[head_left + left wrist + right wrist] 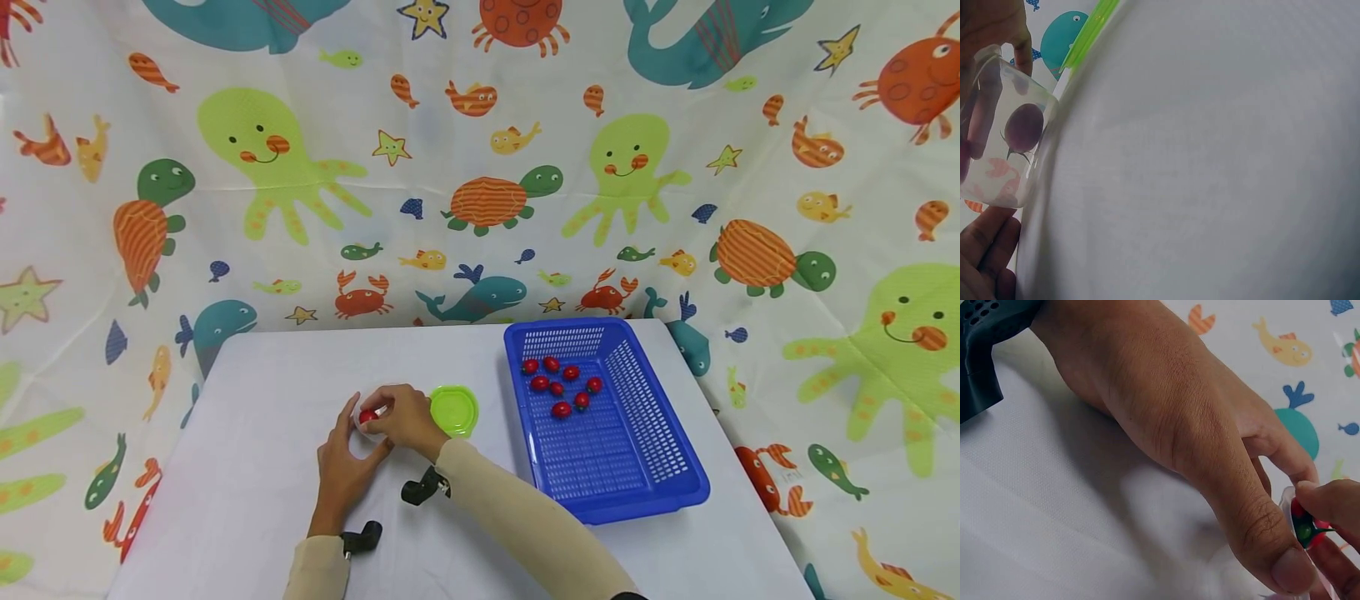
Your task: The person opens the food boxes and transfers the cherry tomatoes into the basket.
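Note:
A small clear plastic cup (1047,103) stands on the table, and my left hand (347,468) holds it, fingers round the far side and thumb on the near side. Through the cup's wall a cherry tomato (1024,127) shows with its green stem. My right hand (405,418) reaches over the cup's mouth, its fingertips down inside, pinching a red cherry tomato (367,415). Red skin and green stem tops show at the rim in the right wrist view, beside the right thumb (1329,499). Right of the cup lies a round green lid (453,411).
A blue plastic basket (543,467) with several cherry tomatoes (561,409) toward its far end stands on the right of the white table (247,467). Behind the table hangs a cloth (450,75) printed with sea animals.

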Motion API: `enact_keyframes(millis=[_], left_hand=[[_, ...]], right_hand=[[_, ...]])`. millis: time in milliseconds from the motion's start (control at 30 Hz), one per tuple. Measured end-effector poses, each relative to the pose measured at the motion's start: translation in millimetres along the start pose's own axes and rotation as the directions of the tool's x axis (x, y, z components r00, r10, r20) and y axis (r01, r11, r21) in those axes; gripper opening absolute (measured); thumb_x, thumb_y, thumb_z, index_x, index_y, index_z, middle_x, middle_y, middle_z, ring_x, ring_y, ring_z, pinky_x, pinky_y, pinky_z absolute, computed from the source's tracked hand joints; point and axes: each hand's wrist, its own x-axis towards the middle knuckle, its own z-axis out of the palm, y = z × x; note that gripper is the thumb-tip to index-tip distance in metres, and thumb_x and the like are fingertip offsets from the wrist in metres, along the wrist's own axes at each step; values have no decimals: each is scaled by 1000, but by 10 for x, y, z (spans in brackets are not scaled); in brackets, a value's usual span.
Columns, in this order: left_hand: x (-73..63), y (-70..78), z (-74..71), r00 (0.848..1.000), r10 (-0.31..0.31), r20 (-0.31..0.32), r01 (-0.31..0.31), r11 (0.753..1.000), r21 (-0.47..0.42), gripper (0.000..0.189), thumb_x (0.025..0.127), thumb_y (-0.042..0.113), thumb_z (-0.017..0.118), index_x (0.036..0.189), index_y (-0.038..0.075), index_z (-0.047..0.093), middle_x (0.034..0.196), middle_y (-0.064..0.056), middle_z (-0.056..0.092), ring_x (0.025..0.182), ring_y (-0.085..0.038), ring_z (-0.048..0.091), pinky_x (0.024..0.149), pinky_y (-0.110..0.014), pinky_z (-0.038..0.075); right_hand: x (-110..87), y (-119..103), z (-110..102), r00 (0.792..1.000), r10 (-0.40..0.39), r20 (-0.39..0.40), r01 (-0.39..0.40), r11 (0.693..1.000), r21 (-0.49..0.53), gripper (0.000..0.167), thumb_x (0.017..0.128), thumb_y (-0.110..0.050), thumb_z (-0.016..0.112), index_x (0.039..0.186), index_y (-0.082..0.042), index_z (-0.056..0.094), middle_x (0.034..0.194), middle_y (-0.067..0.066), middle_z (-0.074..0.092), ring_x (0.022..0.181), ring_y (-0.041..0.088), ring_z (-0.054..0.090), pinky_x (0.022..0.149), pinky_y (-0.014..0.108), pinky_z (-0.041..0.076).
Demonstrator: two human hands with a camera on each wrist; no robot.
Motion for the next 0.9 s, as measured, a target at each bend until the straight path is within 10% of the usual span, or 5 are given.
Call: enact_keyframes(millis=[900], left_hand=[[-18, 70, -26, 995, -93, 49, 92, 996, 10, 102, 88, 57, 80, 170, 36, 22, 166, -22, 44, 148, -45, 43, 119, -69, 27]], right_hand=[[-189, -62, -490, 983, -29, -181, 45, 995, 87, 25, 90, -21, 87, 112, -31, 81, 113, -11, 77, 91, 6, 68, 74, 20, 62]])
